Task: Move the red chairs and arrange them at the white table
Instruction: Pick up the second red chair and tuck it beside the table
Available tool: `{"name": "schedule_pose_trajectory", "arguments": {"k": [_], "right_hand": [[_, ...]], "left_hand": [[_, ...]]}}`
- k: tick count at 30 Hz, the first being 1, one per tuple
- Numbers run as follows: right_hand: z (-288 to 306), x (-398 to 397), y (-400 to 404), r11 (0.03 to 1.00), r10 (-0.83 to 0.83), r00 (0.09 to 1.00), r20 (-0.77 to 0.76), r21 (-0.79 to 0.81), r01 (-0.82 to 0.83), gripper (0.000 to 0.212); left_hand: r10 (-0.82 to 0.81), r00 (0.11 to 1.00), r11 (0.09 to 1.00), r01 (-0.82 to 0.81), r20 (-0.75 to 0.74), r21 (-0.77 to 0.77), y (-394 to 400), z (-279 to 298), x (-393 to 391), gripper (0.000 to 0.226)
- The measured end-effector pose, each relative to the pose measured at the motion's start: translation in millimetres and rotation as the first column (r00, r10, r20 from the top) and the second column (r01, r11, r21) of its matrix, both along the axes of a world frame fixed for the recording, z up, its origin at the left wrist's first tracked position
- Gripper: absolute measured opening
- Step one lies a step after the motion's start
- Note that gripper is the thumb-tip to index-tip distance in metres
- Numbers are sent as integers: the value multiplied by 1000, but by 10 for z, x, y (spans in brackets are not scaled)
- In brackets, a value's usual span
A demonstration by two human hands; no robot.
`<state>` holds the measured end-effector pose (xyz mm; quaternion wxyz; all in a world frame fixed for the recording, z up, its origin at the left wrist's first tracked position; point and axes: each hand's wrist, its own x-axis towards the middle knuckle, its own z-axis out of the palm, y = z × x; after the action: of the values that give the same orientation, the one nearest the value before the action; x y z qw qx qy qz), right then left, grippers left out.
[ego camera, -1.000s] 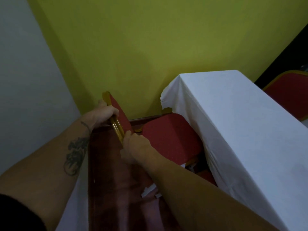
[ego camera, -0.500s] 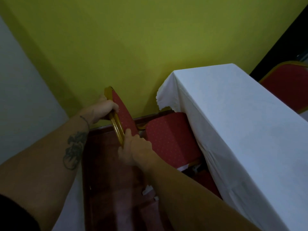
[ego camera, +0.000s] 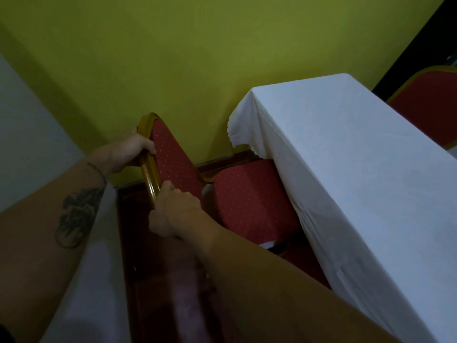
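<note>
A red chair [ego camera: 249, 199] with a gold frame and dotted padding stands beside the white table [ego camera: 351, 154], its seat partly under the hanging tablecloth. My left hand [ego camera: 131, 152] grips the upper part of the gold backrest rim. My right hand [ego camera: 175, 209] grips the same rim lower down. The backrest stands between my hands and the seat. The chair's legs are hidden. A second red chair [ego camera: 430, 107] shows at the far right, behind the table.
A green wall [ego camera: 197, 58] rises close behind the chair and the table's end. A pale wall [ego camera: 24, 144] is at the left. Dark red floor [ego camera: 153, 280] runs beneath my arms, with a white surface [ego camera: 94, 280] along its left side.
The chair has shifted a little to the right, and its seat sits slightly further under the tablecloth. Both hands keep their hold on the backrest rim.
</note>
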<state>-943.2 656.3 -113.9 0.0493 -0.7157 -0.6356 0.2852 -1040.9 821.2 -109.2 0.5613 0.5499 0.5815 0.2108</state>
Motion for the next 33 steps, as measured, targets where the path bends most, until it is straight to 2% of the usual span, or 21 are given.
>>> {"name": "schedule_pose_trajectory", "arguments": {"k": [5, 10, 16, 20, 24, 26, 29, 33], "right_hand": [[17, 262, -77, 998, -56, 996, 74, 37, 53, 65], [85, 770, -265, 989, -147, 987, 65, 20, 146, 56], [154, 899, -367, 980, -188, 982, 8, -68, 188, 66], [156, 943, -491, 983, -177, 984, -16, -59, 175, 66], [112, 969, -745, 976, -211, 975, -77, -72, 205, 66], [100, 1044, -913, 970, -196, 980, -45, -154, 187, 62], [72, 1157, -1235, 943, -127, 987, 96, -298, 150, 58], [11, 1205, -1515, 918, -170, 965, 201, -325, 229, 58]], "left_hand": [[33, 998, 997, -29, -49, 70, -195, 51, 380, 43], [-1, 999, 998, -1, 33, 63, -374, 102, 944, 50], [60, 998, 996, -61, 27, 64, -526, 66, 1167, 62], [47, 997, 994, -40, -68, 97, -723, 50, 1151, 74], [-19, 992, 998, 27, -121, 63, -1002, -2, 1047, 91], [-44, 998, 998, 42, -49, -40, -1208, -43, 1046, 82], [-43, 995, 977, 61, 91, -204, -1510, -98, 1039, 59], [-38, 993, 968, 65, 115, -241, -1801, -170, 1084, 49]]}}
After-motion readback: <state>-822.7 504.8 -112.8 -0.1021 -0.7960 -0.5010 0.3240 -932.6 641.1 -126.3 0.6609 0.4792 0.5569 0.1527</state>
